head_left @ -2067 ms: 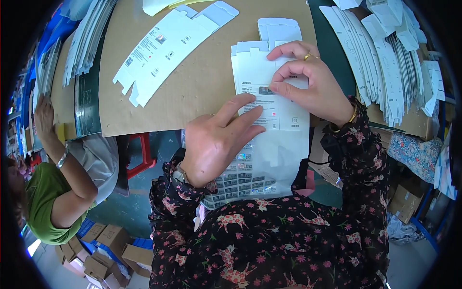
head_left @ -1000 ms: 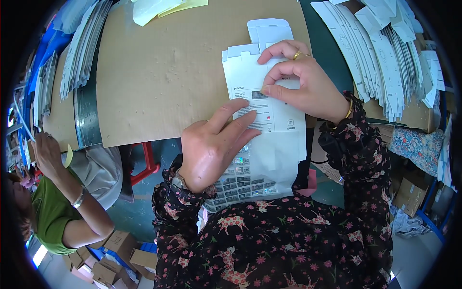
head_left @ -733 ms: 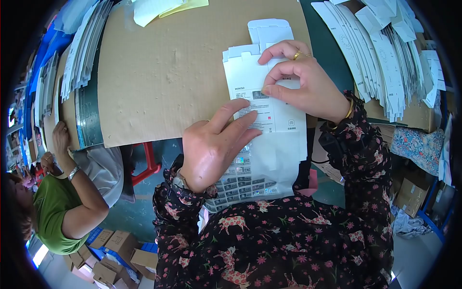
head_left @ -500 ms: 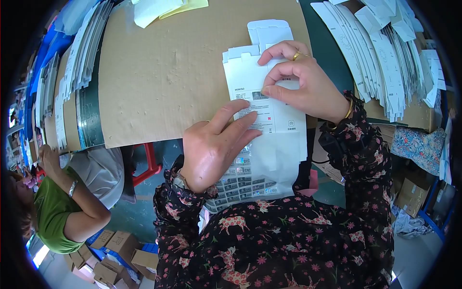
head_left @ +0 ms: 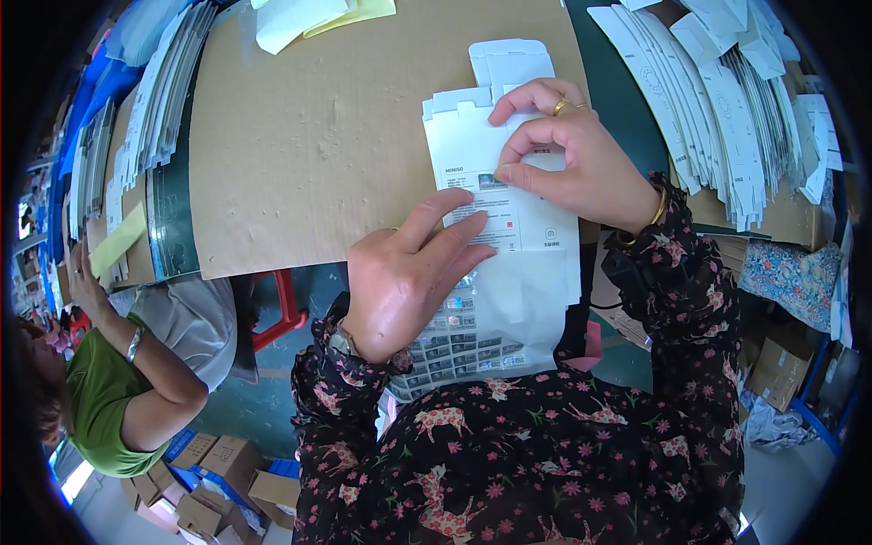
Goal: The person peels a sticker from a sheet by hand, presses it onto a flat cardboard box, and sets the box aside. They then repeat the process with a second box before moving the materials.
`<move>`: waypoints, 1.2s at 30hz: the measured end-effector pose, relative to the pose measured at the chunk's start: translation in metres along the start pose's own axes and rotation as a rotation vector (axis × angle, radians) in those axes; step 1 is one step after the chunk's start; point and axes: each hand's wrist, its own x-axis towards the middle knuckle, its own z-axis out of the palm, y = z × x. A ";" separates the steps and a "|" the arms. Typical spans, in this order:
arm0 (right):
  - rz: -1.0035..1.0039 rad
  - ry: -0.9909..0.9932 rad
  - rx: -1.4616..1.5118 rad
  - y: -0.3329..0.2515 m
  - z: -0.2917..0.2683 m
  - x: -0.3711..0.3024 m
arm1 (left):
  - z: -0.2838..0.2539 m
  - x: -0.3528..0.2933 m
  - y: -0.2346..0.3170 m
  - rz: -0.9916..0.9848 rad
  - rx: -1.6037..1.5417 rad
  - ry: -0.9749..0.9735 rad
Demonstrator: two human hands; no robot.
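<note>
On the worktop [head_left: 300, 173], the second carton has gone since earlier; one carton [head_left: 466, 136] lies beneath the right hand [head_left: 590, 168], which pinches a sticker [head_left: 488, 181], and the left hand [head_left: 395, 286], fingers spread.

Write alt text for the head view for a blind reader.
A right hand, thumb and index finger pinched together, touches a small shiny sticker on a flattened white carton; the left hand has its fingers over the carton. Nearer the body is a sheet of similar stickers. A co-worker in green is at left.
</note>
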 end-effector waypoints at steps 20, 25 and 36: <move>0.029 0.186 -0.064 0.002 0.023 -0.001 | -0.002 -0.003 0.004 -0.006 0.024 0.004; -0.116 0.380 -0.150 -0.004 0.019 -0.004 | -0.011 -0.011 0.010 -0.071 -0.011 0.010; 0.564 0.261 0.257 -0.022 0.011 -0.086 | -0.015 -0.032 0.018 -0.165 -0.074 -0.095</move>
